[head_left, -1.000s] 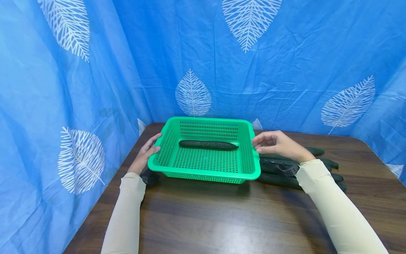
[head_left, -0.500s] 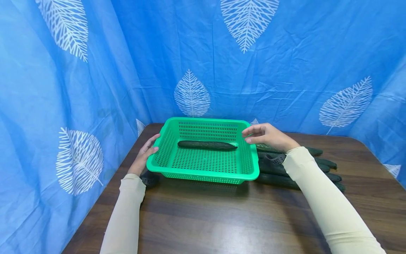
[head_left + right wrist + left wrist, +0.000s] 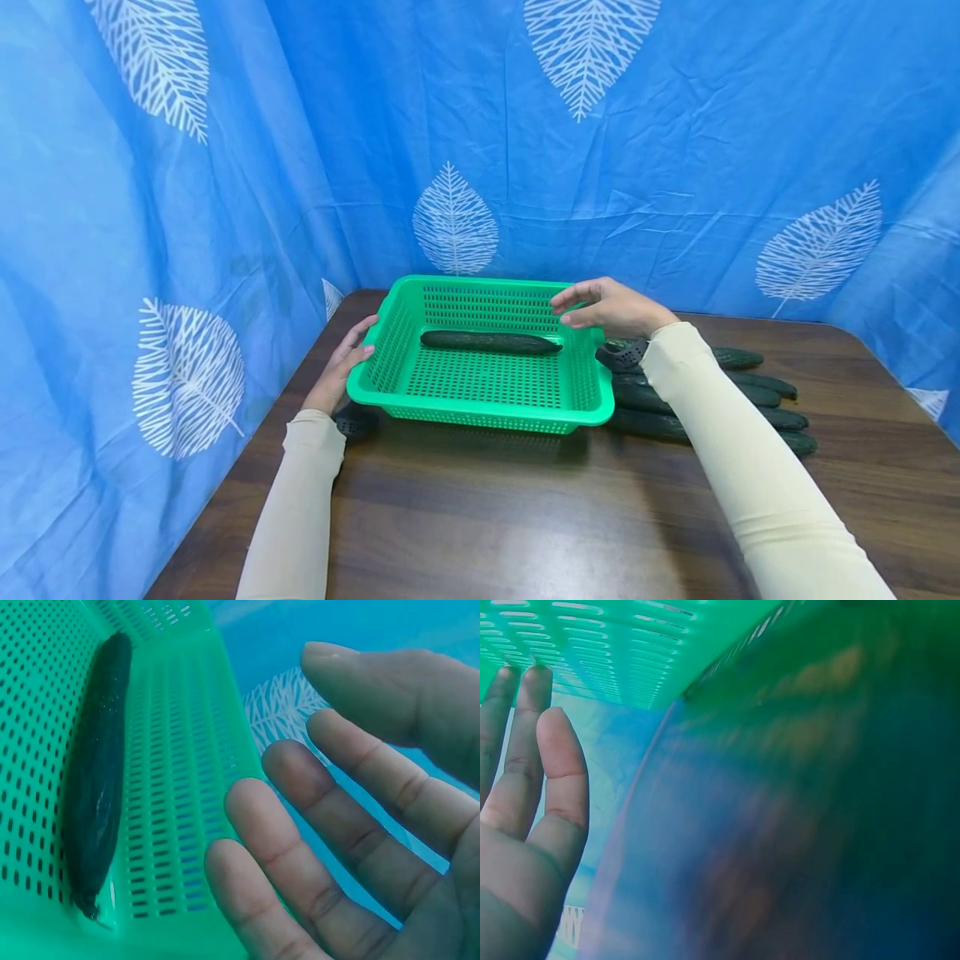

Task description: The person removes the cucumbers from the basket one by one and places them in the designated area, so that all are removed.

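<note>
A green plastic basket [image 3: 480, 412] with slotted walls stands on the table. One long dark green cucumber [image 3: 491, 342] lies lengthwise on its floor, nearer the far wall. At the basket's left end is my left hand [image 3: 341, 367]; in the left wrist view its extended fingers [image 3: 559, 761] reach up against the slotted outer wall. My right hand [image 3: 611, 308] hovers over the far right corner of the basket, fingers loosely bent and thumb apart. In the right wrist view nothing lies between those fingers [image 3: 270, 825], and the cucumber is some way off from them.
Several more cucumbers [image 3: 772, 417] lie side by side on the brown wooden table [image 3: 480, 517] at the basket's right, partly under my right forearm. A blue curtain [image 3: 675, 167] with white leaf prints hangs behind and along the left side.
My right hand has moved left and slightly away from me, from the basket's right rim to above its far right corner. The left hand, basket and cucumber stay practically where they were.
</note>
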{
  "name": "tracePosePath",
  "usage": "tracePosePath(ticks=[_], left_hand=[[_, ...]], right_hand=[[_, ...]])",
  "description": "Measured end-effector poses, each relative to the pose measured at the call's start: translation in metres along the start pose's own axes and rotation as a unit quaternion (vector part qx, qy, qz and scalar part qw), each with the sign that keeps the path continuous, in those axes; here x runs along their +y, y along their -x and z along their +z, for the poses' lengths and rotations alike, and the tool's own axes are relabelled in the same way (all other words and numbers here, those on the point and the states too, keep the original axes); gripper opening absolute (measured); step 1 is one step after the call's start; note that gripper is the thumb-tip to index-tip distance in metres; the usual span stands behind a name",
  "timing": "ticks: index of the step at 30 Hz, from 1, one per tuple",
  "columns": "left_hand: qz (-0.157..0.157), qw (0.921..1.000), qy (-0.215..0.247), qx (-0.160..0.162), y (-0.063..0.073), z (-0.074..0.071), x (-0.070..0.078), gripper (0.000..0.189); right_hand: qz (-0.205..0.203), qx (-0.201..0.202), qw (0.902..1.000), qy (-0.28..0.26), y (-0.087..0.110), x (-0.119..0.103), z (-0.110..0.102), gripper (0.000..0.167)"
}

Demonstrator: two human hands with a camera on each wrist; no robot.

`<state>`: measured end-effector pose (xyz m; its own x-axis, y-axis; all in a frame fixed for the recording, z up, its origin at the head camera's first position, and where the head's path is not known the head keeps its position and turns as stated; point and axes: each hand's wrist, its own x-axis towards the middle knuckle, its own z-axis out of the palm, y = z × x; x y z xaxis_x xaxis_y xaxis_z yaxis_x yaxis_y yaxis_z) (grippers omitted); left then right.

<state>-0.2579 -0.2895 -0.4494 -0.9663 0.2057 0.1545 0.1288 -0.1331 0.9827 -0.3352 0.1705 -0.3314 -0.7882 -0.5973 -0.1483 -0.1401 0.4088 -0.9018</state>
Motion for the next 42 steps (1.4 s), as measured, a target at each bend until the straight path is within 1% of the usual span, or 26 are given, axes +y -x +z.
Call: tracePosePath(ticks=[6, 12, 16, 19, 23, 26, 31, 36, 42], left_hand=[[0.006, 0.9997, 0.021, -0.010, -0.001, 0.000, -0.003, 0.056], [0.009, 0.9994, 0.030, -0.013, -0.003, -0.003, -0.006, 0.054], [0.015, 0.9992, 0.035, -0.016, -0.001, -0.004, -0.005, 0.052], [0.016, 0.9992, 0.033, -0.016, 0.000, -0.003, -0.004, 0.057], [0.004, 0.9995, 0.029, -0.011, -0.001, -0.003, -0.004, 0.064], [-0.004, 0.9995, 0.029, -0.005, -0.003, -0.003, -0.004, 0.066], [-0.009, 0.9993, 0.037, 0.002, -0.004, -0.003, -0.004, 0.064], [-0.001, 0.9990, 0.045, -0.008, -0.003, -0.003, -0.004, 0.061], [0.010, 0.9986, 0.050, -0.013, -0.003, -0.002, -0.005, 0.060]], right_hand=[[0.000, 0.002, 0.9997, -0.026, -0.014, -0.001, 0.007, 0.047], [0.012, 0.001, 0.9991, -0.042, -0.027, -0.002, 0.012, 0.048], [0.016, -0.002, 0.9994, -0.031, -0.035, -0.004, 0.017, 0.049], [0.020, -0.003, 0.9996, -0.020, -0.042, -0.006, 0.021, 0.049], [0.028, -0.008, 0.9996, -0.003, -0.049, -0.010, 0.025, 0.050], [0.028, -0.008, 0.9996, 0.000, -0.055, -0.012, 0.029, 0.050], [0.021, 0.009, 0.9997, -0.009, -0.065, -0.011, 0.038, 0.047], [0.020, 0.027, 0.9992, -0.023, -0.072, -0.007, 0.048, 0.046], [0.022, 0.058, 0.9979, -0.021, -0.078, -0.005, 0.058, 0.043]])
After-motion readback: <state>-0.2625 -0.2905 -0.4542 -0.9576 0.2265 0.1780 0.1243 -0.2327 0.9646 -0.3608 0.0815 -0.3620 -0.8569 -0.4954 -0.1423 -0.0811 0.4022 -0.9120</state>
